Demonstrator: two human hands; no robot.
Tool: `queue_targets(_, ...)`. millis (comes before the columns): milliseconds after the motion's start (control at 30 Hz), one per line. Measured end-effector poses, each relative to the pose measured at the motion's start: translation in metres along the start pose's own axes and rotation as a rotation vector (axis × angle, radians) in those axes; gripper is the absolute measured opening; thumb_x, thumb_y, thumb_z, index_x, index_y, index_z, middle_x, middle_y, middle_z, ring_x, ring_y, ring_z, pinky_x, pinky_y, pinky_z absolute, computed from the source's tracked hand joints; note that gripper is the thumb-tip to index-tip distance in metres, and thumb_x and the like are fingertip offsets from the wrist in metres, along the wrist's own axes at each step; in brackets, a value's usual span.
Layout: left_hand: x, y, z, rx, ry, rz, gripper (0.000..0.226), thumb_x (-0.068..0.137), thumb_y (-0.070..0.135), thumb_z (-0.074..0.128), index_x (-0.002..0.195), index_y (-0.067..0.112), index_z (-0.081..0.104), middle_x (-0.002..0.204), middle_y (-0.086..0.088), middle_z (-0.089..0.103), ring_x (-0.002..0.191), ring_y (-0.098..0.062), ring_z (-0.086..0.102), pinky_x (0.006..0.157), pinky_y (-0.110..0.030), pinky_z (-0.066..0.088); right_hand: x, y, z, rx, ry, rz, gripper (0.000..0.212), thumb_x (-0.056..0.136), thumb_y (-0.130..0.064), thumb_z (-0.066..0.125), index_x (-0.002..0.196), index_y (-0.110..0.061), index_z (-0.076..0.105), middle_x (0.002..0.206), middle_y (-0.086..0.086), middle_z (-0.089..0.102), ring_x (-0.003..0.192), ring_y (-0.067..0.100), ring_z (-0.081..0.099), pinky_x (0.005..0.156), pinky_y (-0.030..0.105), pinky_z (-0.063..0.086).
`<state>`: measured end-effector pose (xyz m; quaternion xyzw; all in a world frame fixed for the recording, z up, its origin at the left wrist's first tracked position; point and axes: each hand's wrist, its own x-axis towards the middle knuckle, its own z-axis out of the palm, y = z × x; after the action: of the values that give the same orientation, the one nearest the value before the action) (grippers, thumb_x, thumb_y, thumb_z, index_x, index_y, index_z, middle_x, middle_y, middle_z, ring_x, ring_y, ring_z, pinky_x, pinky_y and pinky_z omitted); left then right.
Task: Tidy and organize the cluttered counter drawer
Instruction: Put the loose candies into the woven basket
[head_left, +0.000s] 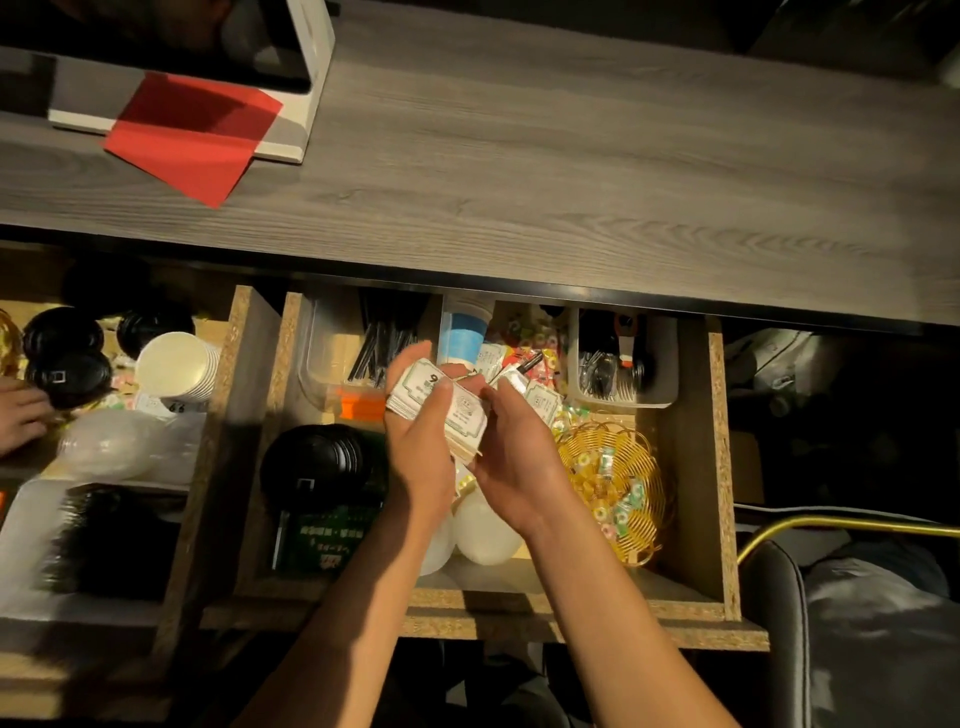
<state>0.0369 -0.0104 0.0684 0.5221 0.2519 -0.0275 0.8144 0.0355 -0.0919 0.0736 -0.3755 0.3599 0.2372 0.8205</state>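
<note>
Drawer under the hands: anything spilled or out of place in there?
Yes. Wrapped candies lie loose on the drawer floor behind the gold wire basket, which holds others. Loose cards lie there too, apart from the card stack both hands hold.

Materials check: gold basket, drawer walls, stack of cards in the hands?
Gold basket: looks like thin metal wire with a shiny gold finish; open spiral strands show the candies through it. Drawer walls: raw particleboard, speckled chip texture on the cut edges. Stack of cards: probably printed paper or card, white with green borders; thin layered edges.
</note>
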Motion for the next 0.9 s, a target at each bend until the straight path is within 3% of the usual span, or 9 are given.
queue_targets(133,0.013,0.016,-0.031,-0.076,-0.043,-0.129,0.030,0.100,0.003,0.044,0.110,0.027,0.061,0.092,-0.004,0.069,0.081,-0.021,0.068,0.080,-0.045,0.057,0.015,0.004,-0.031,-0.257,0.227,-0.133,0.022,0.100,-0.025,0.053,0.107,-0.012,0.069,0.097,0.005,0.074,0.085,0.019,0.067,0.081,0.036,0.053)
queue_targets(200,0.019,0.020,-0.051,-0.058,-0.061,-0.104,0.024,0.101,0.007,0.044,0.108,0.024,0.060,0.086,-0.003,0.067,0.074,-0.019,0.064,0.073,-0.040,0.057,0.030,0.013,-0.048,-0.422,0.411,-0.231,0.015,0.095,-0.015,0.059,0.102,-0.011,0.071,0.098,0.005,0.072,0.089,0.022,0.067,0.079,0.035,0.053)
queue_targets(267,0.023,0.020,-0.067,0.028,-0.066,-0.103,0.022,0.103,0.011,0.043,0.113,0.023,0.058,0.090,-0.004,0.067,0.077,-0.022,0.064,0.067,-0.034,0.057,0.047,0.027,-0.064,-0.760,0.494,-0.299,0.014,0.092,-0.014,0.063,0.103,-0.012,0.072,0.098,0.003,0.072,0.091,0.021,0.067,0.078,0.033,0.052)
queue_targets(400,0.024,0.018,-0.083,0.091,-0.099,-0.231,0.032,0.103,0.012,0.044,0.131,0.025,0.054,0.116,-0.005,0.071,0.104,-0.026,0.070,0.079,-0.038,0.059,0.079,0.053,-0.072,-1.342,0.412,-0.295,0.024,0.089,-0.028,0.068,0.110,-0.017,0.074,0.097,0.005,0.074,0.086,0.023,0.069,0.070,0.031,0.053)
queue_targets(567,0.031,0.013,-0.091,0.057,-0.090,-0.282,0.036,0.101,0.006,0.047,0.136,0.016,0.049,0.121,-0.009,0.069,0.112,-0.027,0.067,0.089,-0.045,0.056,0.106,0.072,-0.061,-1.894,0.328,-0.227,0.048,0.088,-0.037,0.068,0.132,-0.021,0.054,0.124,0.008,0.058,0.111,0.029,0.056,0.091,0.039,0.047)
queue_targets(667,0.036,0.010,-0.096,0.058,-0.075,-0.283,0.033,0.100,0.007,0.049,0.132,0.017,0.052,0.119,-0.010,0.070,0.111,-0.029,0.067,0.090,-0.047,0.055,0.114,0.079,-0.059,-2.008,0.378,-0.212,0.049,0.093,-0.030,0.060,0.137,-0.015,0.043,0.131,0.008,0.053,0.120,0.029,0.052,0.098,0.042,0.044)
queue_targets(733,0.038,0.009,-0.096,0.027,-0.068,-0.306,0.031,0.100,0.007,0.049,0.126,0.022,0.057,0.116,-0.009,0.070,0.108,-0.028,0.068,0.090,-0.047,0.055,0.118,0.083,-0.059,-2.046,0.382,-0.225,0.043,0.093,-0.026,0.059,0.134,-0.016,0.048,0.128,0.008,0.057,0.118,0.029,0.054,0.098,0.040,0.044)
queue_targets(833,0.040,0.007,-0.098,-0.001,-0.079,-0.306,0.030,0.100,0.006,0.049,0.120,0.025,0.060,0.111,-0.007,0.072,0.103,-0.026,0.070,0.086,-0.045,0.056,0.124,0.086,-0.064,-1.925,0.361,-0.215,0.024,0.091,-0.024,0.061,0.114,-0.020,0.068,0.108,0.008,0.070,0.104,0.030,0.063,0.084,0.034,0.050)
queue_targets(900,0.041,0.007,-0.098,-0.038,-0.072,-0.315,0.028,0.099,0.007,0.050,0.118,0.024,0.061,0.109,-0.008,0.073,0.099,-0.026,0.071,0.082,-0.044,0.058,0.123,0.085,-0.067,-1.676,0.416,-0.206,0.019,0.093,-0.023,0.059,0.102,-0.015,0.073,0.097,0.011,0.073,0.090,0.030,0.067,0.069,0.029,0.045)
